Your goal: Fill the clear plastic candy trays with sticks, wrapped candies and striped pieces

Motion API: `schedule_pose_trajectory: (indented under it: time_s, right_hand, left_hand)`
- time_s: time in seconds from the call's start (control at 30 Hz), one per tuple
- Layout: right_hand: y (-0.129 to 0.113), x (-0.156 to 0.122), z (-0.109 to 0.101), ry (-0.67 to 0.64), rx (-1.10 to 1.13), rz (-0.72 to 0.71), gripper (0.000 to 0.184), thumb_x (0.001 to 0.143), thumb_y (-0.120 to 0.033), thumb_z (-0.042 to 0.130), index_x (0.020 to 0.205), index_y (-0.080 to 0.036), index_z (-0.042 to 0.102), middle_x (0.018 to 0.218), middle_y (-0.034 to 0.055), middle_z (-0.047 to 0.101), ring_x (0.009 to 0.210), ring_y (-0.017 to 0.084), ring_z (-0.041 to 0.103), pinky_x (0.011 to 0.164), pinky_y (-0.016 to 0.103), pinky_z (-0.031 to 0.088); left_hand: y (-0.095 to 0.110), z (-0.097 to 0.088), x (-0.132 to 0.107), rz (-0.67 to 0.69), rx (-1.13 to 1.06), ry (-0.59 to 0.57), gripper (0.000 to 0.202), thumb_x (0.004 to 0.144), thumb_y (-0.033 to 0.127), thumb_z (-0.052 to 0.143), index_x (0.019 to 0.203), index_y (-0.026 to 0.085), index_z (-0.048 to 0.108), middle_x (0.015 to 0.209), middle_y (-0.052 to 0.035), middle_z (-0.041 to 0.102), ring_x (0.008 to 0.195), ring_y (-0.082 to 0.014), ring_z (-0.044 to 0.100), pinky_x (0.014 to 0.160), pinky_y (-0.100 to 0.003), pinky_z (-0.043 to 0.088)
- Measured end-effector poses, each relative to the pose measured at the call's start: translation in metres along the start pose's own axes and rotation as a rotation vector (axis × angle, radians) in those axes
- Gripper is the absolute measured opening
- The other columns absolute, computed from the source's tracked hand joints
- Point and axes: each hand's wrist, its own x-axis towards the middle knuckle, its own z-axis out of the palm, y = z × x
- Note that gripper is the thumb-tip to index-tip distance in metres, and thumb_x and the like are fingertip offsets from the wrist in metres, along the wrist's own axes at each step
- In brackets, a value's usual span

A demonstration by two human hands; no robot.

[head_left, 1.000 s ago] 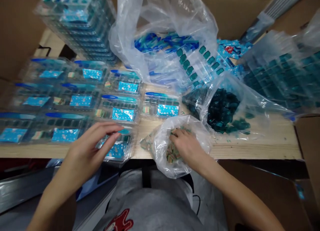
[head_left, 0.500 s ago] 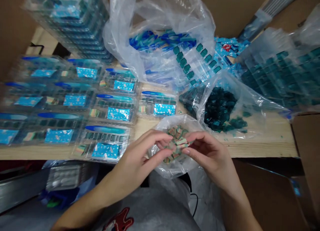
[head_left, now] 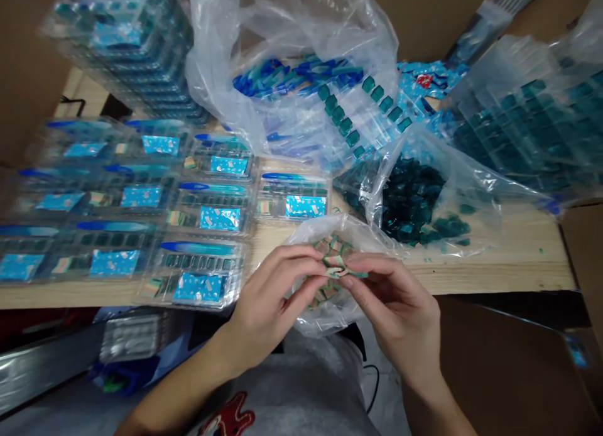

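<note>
My left hand [head_left: 268, 304] and right hand [head_left: 398, 310] pinch a striped piece [head_left: 339, 271] over a plastic bag [head_left: 346, 232]; a fumble could drop it.

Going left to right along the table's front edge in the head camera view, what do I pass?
Blister pack → left hand → striped piece → right hand → table → cardboard

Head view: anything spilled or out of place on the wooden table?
Small dark teal pieces lie strayed from the heap in the clear plastic bag, with specks on the pale wooden table; they look spilled.
</note>
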Motion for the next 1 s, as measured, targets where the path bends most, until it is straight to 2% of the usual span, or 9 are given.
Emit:
schedule_pose_trajectory:
  time_s: [0.13,0.23,0.3,0.5,0.6,0.7,0.8,0.9,1.0]
  right_hand:
    - [-0.0026,0.0001,0.0017,0.034,0.085,0.078,0.028,0.082,-0.002,0.071,0.092,-0.028,0.073,0.089,-0.0067,0.073,0.080,0.007,0.069,0.072,0.011,0.056]
    - [-0.0032,-0.0009,0.0035,0.070,0.134,0.095,0.041,0.081,0.000,0.071,0.106,-0.032,0.070,0.090,-0.0081,0.075,0.079,0.007,0.071,0.071,0.011,0.057]
    - [-0.0029,-0.0022,0.0044,0.064,0.096,0.063,0.042,0.083,0.001,0.070,0.109,-0.032,0.070,0.092,-0.0073,0.075,0.081,0.008,0.072,0.073,0.013,0.058]
    - [0.0003,-0.0035,0.0018,-0.004,-0.040,-0.073,0.030,0.087,0.001,0.066,0.098,-0.026,0.072,0.099,-0.0045,0.071,0.095,0.010,0.067,0.087,0.018,0.053]
    - [0.0019,-0.0036,0.0004,-0.031,-0.082,-0.093,0.028,0.088,0.000,0.067,0.098,-0.026,0.072,0.100,-0.0036,0.068,0.096,0.010,0.064,0.086,0.019,0.051]
    - [0.0038,-0.0037,0.0014,-0.038,-0.078,-0.094,0.029,0.087,-0.001,0.068,0.100,-0.027,0.073,0.103,-0.0034,0.067,0.099,0.010,0.062,0.086,0.019,0.049]
    - [0.0048,-0.0031,0.0036,0.005,-0.033,-0.056,0.030,0.085,-0.001,0.070,0.096,-0.028,0.074,0.098,-0.0044,0.067,0.093,0.009,0.062,0.078,0.015,0.050]
    - [0.0042,-0.0027,0.0037,0.014,0.011,0.008,0.028,0.084,-0.004,0.072,0.094,-0.030,0.077,0.096,-0.0041,0.068,0.092,0.009,0.064,0.072,0.013,0.051]
    - [0.0038,-0.0032,0.0024,0.014,0.064,0.061,0.027,0.087,-0.009,0.072,0.098,-0.034,0.078,0.100,-0.0039,0.071,0.096,0.009,0.066,0.074,0.012,0.054]
  left_hand:
    - [-0.0033,-0.0009,-0.0052,-0.099,-0.160,-0.048,0.018,0.093,0.010,0.059,0.102,0.025,0.059,0.104,-0.0032,0.065,0.101,-0.0139,0.065,0.087,-0.025,0.056]
    - [-0.0066,0.0002,-0.0088,-0.162,-0.249,-0.055,0.014,0.093,0.012,0.060,0.100,0.024,0.059,0.102,-0.0037,0.062,0.099,-0.0144,0.063,0.087,-0.026,0.055]
    - [-0.0075,0.0010,-0.0088,-0.153,-0.252,-0.044,0.014,0.093,0.013,0.060,0.102,0.024,0.059,0.100,-0.0039,0.061,0.098,-0.0145,0.062,0.086,-0.026,0.055]
    - [-0.0047,0.0003,-0.0008,0.016,-0.028,-0.037,0.014,0.095,0.014,0.059,0.108,0.018,0.062,0.106,-0.0038,0.063,0.105,-0.0110,0.063,0.090,-0.019,0.055]
    - [-0.0038,0.0008,-0.0004,0.087,0.108,-0.035,0.019,0.098,0.012,0.054,0.114,0.014,0.062,0.110,-0.0064,0.065,0.108,-0.0109,0.064,0.096,-0.020,0.053]
    - [-0.0044,0.0034,-0.0025,0.163,0.233,-0.018,0.023,0.099,0.012,0.051,0.120,0.012,0.060,0.110,-0.0083,0.066,0.106,-0.0129,0.065,0.091,-0.023,0.056]
    - [-0.0058,0.0051,-0.0036,0.212,0.246,-0.011,0.022,0.099,0.013,0.052,0.119,0.012,0.061,0.109,-0.0082,0.067,0.102,-0.0139,0.066,0.087,-0.025,0.058]
    - [-0.0064,0.0041,-0.0023,0.146,0.167,0.015,0.021,0.098,0.014,0.053,0.115,0.015,0.065,0.106,-0.0065,0.067,0.101,-0.0124,0.067,0.086,-0.022,0.058]
    - [-0.0054,0.0018,0.0004,0.043,0.044,0.050,0.017,0.097,0.015,0.057,0.109,0.016,0.068,0.102,-0.0042,0.068,0.098,-0.0094,0.067,0.086,-0.016,0.056]
